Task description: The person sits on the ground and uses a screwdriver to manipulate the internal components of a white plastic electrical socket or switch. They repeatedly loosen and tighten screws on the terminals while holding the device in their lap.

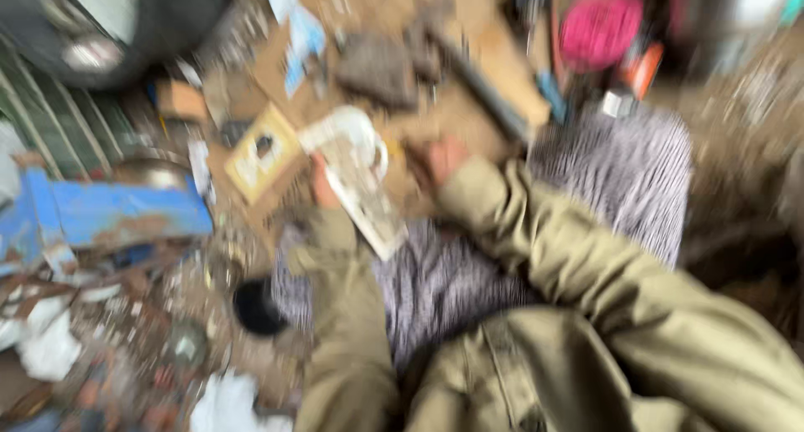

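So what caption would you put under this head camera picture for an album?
Blurred view down at a person in olive sleeves, left hand on a flat whitish plate, right hand beside it, amid workshop clutter.

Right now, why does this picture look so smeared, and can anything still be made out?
Head view: motion blur smears the whole frame, so no edge is sharp. Soft, even light, no glare or hard shadows. The left hand seems to hold a flat whitish part; the right hand lies close beside it. A blue block and a pink round thing show only as colour patches.
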